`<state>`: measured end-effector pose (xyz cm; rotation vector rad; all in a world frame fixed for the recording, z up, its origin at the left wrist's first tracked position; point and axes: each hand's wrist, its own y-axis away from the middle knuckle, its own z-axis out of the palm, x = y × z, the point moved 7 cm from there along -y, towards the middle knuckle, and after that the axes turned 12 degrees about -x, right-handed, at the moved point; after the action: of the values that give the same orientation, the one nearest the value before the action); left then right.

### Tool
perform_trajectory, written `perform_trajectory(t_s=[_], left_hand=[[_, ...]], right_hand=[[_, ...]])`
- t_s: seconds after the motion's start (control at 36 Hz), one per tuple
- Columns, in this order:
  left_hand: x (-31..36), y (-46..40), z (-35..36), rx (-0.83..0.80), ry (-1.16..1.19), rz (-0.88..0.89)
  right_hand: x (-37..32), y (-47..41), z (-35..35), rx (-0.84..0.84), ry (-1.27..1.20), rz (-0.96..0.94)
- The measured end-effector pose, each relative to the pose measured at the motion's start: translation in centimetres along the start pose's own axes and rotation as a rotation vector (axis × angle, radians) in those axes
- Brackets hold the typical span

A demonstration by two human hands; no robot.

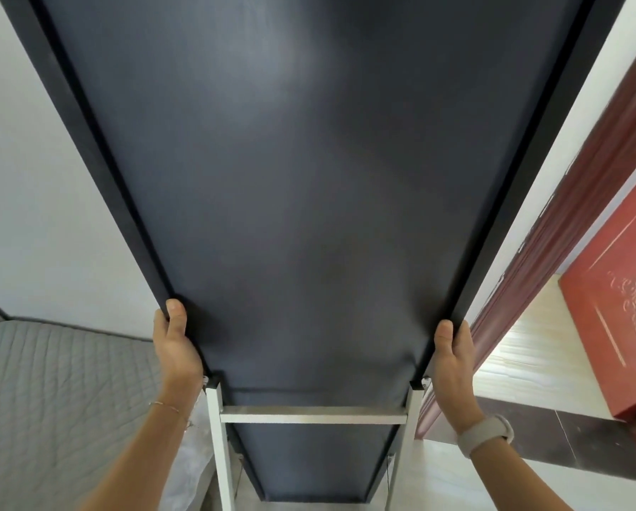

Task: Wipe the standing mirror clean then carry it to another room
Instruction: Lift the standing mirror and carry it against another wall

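Observation:
The standing mirror (309, 197) fills the middle of the view with its dark back panel turned toward me; the glass side is hidden. A black frame runs along both long edges. Its white metal stand (310, 414) hangs behind the lower part. My left hand (176, 344) grips the left frame edge, thumb on the back panel. My right hand (454, 357), with a pale watch on the wrist, grips the right frame edge at the same height.
A bed with a grey quilted cover (50, 400) lies at the lower left against a white wall. A dark red door frame (552, 234) and an open red door (619, 326) stand to the right, with light floor beyond the doorway.

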<state>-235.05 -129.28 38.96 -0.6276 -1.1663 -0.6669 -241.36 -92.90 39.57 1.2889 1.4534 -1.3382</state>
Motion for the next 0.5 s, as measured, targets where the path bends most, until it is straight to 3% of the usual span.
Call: perform_trajectory(t_s=[0.19,0.33,0.5], left_hand=[[2.3,1.3,1.2,0.009,-0.166,0.074],[7.7,1.3,2.4,0.108,-0.286,0.162],[15.6,1.2,3.9,0.109,-0.325,0.289]], right_hand=[[-3.0,-0.6,-0.8,-0.018,-0.007,-0.023],[-9.6,-2.1,-1.6,0.051,0.010,-0.168],[-14.7,-2.3,-2.5,0.159,0.008,-0.182]])
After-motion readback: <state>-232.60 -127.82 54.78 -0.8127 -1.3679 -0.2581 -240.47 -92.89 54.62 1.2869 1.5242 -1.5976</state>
